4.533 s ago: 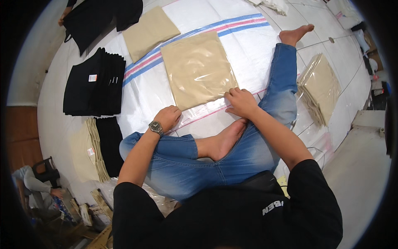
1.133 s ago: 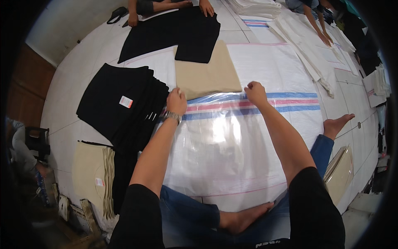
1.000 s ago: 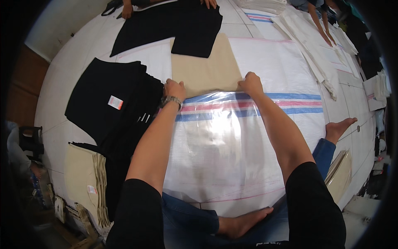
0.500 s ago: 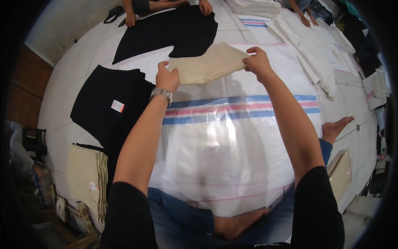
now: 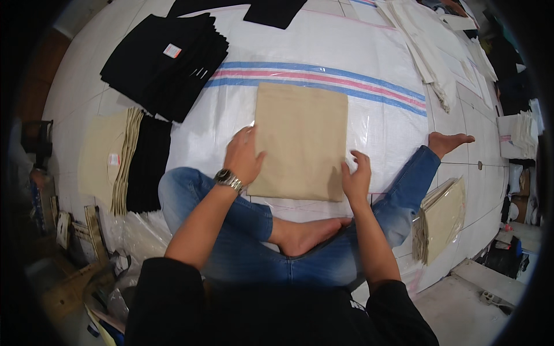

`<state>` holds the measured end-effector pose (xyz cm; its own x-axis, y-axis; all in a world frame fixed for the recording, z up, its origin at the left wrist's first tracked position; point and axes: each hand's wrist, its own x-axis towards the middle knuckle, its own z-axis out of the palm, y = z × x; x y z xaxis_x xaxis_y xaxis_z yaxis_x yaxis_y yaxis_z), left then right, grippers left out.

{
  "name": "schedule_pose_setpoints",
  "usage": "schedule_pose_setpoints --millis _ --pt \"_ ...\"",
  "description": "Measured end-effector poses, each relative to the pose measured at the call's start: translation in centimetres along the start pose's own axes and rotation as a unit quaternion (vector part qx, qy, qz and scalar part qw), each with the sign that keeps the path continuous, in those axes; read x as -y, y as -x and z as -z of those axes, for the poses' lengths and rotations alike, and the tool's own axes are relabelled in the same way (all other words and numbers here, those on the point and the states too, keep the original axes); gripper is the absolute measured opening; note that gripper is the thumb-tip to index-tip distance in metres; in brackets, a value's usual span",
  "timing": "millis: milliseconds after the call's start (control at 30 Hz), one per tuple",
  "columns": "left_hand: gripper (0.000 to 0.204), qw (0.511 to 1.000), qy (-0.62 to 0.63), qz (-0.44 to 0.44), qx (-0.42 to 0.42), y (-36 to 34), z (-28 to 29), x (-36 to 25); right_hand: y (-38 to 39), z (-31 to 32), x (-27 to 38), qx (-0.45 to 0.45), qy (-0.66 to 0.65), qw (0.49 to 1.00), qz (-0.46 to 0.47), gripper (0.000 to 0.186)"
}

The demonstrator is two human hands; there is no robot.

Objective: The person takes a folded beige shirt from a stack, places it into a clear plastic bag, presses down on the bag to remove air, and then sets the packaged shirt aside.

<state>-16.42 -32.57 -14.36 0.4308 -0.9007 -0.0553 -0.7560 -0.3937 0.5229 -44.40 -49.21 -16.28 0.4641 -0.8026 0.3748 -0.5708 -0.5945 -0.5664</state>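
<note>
A folded beige garment (image 5: 300,141) lies flat, as a near-square, on the white woven sheet (image 5: 190,135) in front of me. At its left edge is my left hand (image 5: 242,157), wearing a metal watch, with the thumb apart from the fingers and nothing gripped. My right hand (image 5: 356,176) is beside the lower right edge, its thumb and fingers apart and holding nothing. Whether the fingertips touch the cloth, I cannot tell.
To the left stand a pile of folded black garments (image 5: 150,63) with a tag and a beige pile (image 5: 98,155) beside more black ones. Beige packs (image 5: 441,216) lie right of my leg. White cloths (image 5: 412,52) and part of a black garment (image 5: 276,11) are farther off.
The beige cloth, held up between both hands at the far side, now lies folded flat nearer me. Both hands have drawn back and let go. The view has tilted down.
</note>
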Motion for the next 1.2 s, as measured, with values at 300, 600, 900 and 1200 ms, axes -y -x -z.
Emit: schedule_pose_setpoints --millis 300,600,900,1200 --pt "0.116 0.978 -0.147 -0.023 0.149 0.5 -2.6 -0.8 -1.9 -9.8 8.1 0.168 -0.065 0.982 0.056 0.017" --pt "0.119 0.975 -0.129 -0.002 0.183 -0.1 -2.6 -1.4 -1.8 -12.0 7.9 0.15 0.063 0.982 0.092 0.007" --pt "0.069 0.992 0.095 0.033 -0.074 -3.1 -3.7 2.7 8.0 17.6 -4.6 -0.058 -0.01 0.965 -0.254 0.028" --pt "0.058 0.976 0.076 0.2 -0.036 -12.4 -3.4 2.4 5.8 20.6 -4.7 -0.083 -0.026 0.954 -0.288 0.034"
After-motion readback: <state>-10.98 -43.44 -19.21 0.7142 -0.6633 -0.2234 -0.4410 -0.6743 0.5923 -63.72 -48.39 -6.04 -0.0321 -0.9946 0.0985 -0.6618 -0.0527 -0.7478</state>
